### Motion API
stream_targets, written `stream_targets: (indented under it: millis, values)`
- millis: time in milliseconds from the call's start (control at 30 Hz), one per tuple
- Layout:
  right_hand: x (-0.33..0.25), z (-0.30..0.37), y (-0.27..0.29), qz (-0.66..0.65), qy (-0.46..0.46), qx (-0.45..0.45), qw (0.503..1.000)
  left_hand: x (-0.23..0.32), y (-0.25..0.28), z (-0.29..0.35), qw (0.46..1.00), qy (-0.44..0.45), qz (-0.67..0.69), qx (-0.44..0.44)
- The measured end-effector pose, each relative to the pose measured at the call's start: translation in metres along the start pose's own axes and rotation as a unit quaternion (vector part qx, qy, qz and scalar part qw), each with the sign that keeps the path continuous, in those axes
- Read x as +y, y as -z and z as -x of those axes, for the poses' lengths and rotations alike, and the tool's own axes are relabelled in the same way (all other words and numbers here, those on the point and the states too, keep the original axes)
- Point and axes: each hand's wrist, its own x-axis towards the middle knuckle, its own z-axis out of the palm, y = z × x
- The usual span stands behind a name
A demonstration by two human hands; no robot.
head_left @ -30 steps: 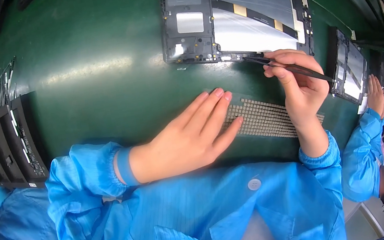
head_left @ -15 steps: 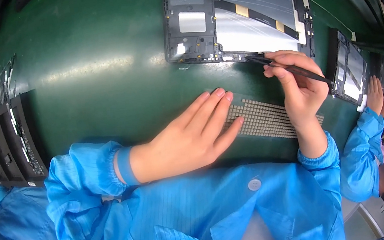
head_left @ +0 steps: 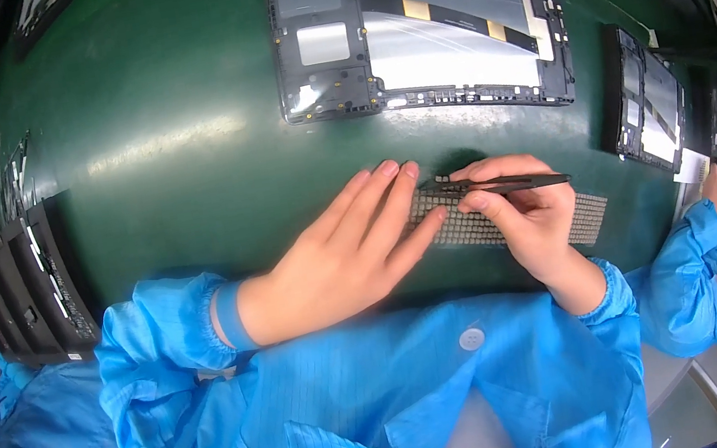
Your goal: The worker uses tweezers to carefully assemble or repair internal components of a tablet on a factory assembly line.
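1. The left hand (head_left: 341, 260) is lying flat and open on the green surface (head_left: 167, 142), fingers stretched out together, holding nothing; its fingertips are pressing on the left end of a grey dotted sheet (head_left: 508, 219).
2. The right hand (head_left: 522, 217) is pinching black tweezers (head_left: 502, 185) in a narrow grip between thumb and fingers, with the tool lying almost level and its tips pointing left over the sheet's left end.
3. The grey dotted sheet is lying flat on the surface near its front edge, partly under both hands, its right end showing beyond the right hand.
4. An opened tablet shell (head_left: 416, 27) is lying further back on the surface, well apart from the hands.
5. Another opened device (head_left: 648, 108) is sitting to the right.
6. A co-worker in a blue sleeve (head_left: 682, 285) is working at the far right.
7. Dark trays (head_left: 34, 275) are standing at the left.
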Motion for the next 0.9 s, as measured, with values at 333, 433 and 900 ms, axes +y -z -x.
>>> stream_targets:
  millis: [333,433,900]
  values:
    - [0.0,-0.002,-0.002,0.141,0.078,-0.013,0.987,0.002,0.001,-0.002,1.0,0.004,0.007,0.005]
    - [0.0,0.0,0.001,0.173,0.138,-0.018,0.975,0.0,-0.001,-0.002,1.0,-0.002,0.012,0.011]
    - [-0.013,-0.051,0.079,0.081,0.176,0.054,0.98,0.001,-0.002,-0.006,1.0,-0.004,0.003,0.02]
